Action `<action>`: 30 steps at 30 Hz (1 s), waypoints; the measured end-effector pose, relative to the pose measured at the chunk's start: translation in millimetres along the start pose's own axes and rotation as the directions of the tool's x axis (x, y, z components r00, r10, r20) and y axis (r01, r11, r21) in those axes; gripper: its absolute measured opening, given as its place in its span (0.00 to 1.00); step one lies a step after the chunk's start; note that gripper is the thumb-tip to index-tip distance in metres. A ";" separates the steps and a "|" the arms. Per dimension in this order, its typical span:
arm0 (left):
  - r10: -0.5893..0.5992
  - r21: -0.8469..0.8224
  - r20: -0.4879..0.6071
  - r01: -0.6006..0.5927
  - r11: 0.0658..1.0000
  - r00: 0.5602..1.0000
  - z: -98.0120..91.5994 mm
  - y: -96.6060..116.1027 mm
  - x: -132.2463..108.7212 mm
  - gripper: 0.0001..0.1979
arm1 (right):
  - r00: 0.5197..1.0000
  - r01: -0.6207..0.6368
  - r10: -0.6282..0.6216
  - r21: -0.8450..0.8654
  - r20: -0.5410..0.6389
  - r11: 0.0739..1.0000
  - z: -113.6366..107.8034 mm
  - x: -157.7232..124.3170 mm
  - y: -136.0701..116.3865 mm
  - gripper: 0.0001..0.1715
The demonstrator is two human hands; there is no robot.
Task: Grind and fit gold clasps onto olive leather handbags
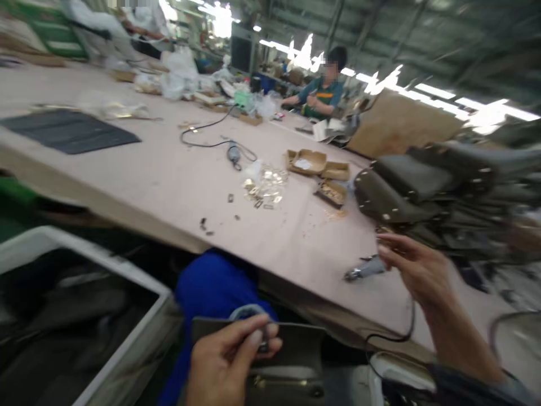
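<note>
My left hand (230,358) is closed in a pinch, with a small dark metal piece (264,343) between thumb and fingers. Behind those fingers is a dark olive bag (300,349) with a flap and a zip, low in front of me. Over the table on the right, my right hand (422,273) has its thumb and fingertips together; blur hides what they hold, if anything. Just beside and below it lies a grey hand tool (369,267) with a metal tip. I cannot tell whether the hand touches the tool.
Shiny metal fittings (268,183) lie on the long table (169,186), near small cardboard boxes (332,193). Dark olive bags (406,180) are piled at right. Another corded tool (233,153) lies farther back. A white-rimmed bin (122,270) stands at left; a co-worker (323,93) is across the table.
</note>
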State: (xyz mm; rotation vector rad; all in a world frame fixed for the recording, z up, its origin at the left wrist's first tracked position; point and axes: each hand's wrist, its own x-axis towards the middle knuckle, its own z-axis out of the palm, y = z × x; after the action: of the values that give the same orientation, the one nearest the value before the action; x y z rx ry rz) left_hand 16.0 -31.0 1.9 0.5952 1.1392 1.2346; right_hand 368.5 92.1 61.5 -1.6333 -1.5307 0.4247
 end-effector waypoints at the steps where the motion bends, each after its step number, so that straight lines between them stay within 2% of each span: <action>1: -0.002 -0.027 0.047 0.003 1.000 0.999 -0.9 0.2 -0.4 0.26 | 0.999 0.037 -0.036 0.043 -0.026 0.998 12.1 -19.4 -18.1 0.23; 3: -0.012 -0.073 0.088 0.018 0.997 0.996 -2.4 0.3 -1.8 0.23 | 1.000 0.002 -0.003 0.077 0.012 0.997 36.3 -57.4 -54.5 0.18; 4: -0.013 -0.094 0.078 0.020 0.995 0.997 -2.5 0.5 -3.5 0.22 | 0.994 -0.025 0.008 0.151 0.110 0.988 48.1 -75.1 -71.9 0.17; 5: -0.010 -0.113 0.055 0.016 0.993 0.998 -2.0 0.8 -6.2 0.21 | 0.991 -0.032 0.000 0.232 0.137 0.972 59.5 -91.1 -87.8 0.15; 7: 0.009 -0.144 -0.014 -0.011 0.990 1.000 -0.1 1.5 -13.0 0.18 | 0.962 -0.066 -0.037 0.362 0.269 0.930 80.2 -115.5 -112.2 0.12; 9: 0.037 -0.155 -0.071 -0.047 0.987 0.997 1.5 1.4 -18.9 0.16 | 0.933 -0.065 -0.103 0.445 0.344 0.893 96.0 -128.4 -125.2 0.10; 12: 0.067 -0.137 -0.091 -0.079 0.987 0.994 1.5 -0.9 -22.0 0.14 | 0.906 -0.028 -0.184 0.488 0.382 0.872 108.3 -134.0 -130.7 0.09; 15: 0.059 -0.128 -0.072 -0.067 0.989 0.996 0.5 -4.1 -20.6 0.11 | 0.883 -0.019 -0.213 0.486 0.418 0.874 113.6 -135.4 -129.8 0.09; 20: 0.035 -0.115 -0.035 -0.039 0.993 0.999 -0.2 -6.7 -20.0 0.11 | 0.817 -0.118 -0.178 0.460 0.549 0.880 120.9 -134.7 -120.9 0.07; 30: -0.009 -0.121 -0.003 0.008 0.993 1.000 -0.8 -5.1 -17.2 0.10 | 0.766 -0.172 -0.134 0.402 0.628 0.899 122.5 -130.5 -115.0 0.07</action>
State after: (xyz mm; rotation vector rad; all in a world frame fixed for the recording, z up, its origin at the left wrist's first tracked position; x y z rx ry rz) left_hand 18.7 -48.8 3.2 0.4964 1.0608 1.2880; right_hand 178.0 0.4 37.5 -1.1812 -1.7241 1.3638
